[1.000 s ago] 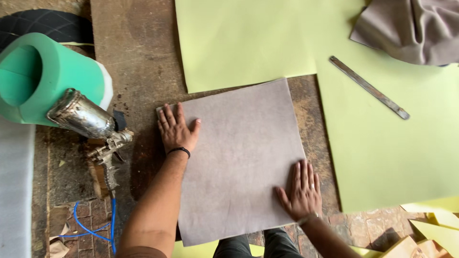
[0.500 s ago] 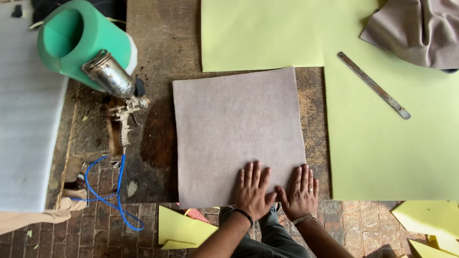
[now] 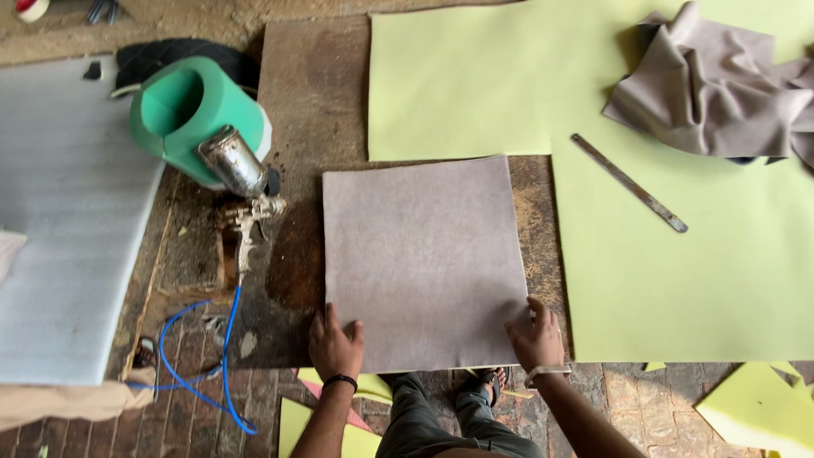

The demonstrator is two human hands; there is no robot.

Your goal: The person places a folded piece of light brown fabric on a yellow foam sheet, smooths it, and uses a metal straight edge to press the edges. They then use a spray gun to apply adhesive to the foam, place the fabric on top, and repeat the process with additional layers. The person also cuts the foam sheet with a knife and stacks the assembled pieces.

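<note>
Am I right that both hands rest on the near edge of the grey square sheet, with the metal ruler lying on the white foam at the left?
Not quite: the head view shows the metal ruler on the yellow-green sheet at the right. Both the left hand and right hand rest on the grey square sheet.

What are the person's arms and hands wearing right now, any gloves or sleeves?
No gloves and no sleeves in view: both forearms are bare. The left hand has a thin black band at its wrist; the right hand has a pale, light-coloured band at its wrist. No rings can be made out.
</note>
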